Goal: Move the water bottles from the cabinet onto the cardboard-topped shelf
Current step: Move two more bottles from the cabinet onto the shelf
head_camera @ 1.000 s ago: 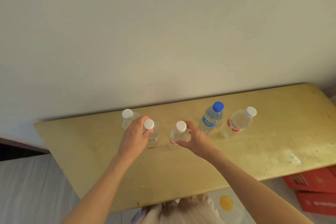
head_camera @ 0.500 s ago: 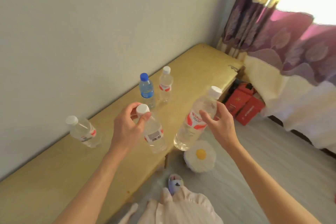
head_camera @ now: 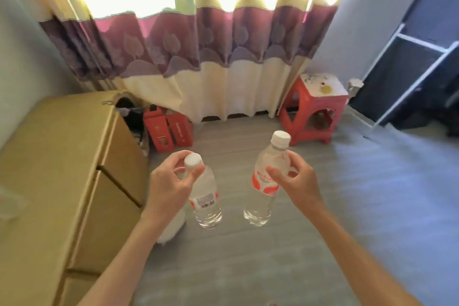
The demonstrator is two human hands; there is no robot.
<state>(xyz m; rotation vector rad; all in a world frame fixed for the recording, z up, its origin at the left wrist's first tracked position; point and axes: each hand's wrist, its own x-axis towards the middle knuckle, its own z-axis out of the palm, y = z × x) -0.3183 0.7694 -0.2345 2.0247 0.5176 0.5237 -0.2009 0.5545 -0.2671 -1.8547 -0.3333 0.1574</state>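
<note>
Bottles are both in the air over the grey floor (head_camera: 323,243). Left hand (head_camera: 169,186) pinches the neck of the left bottle (head_camera: 207,202) just under its white cap, body hanging tilted below the fingers. Right hand (head_camera: 296,181) curls round the shoulder of the right bottle (head_camera: 264,181), which is near upright. Yellow cabinet (head_camera: 57,169) stands left of the left hand; red stool (head_camera: 316,112) lies beyond the right hand.
</note>
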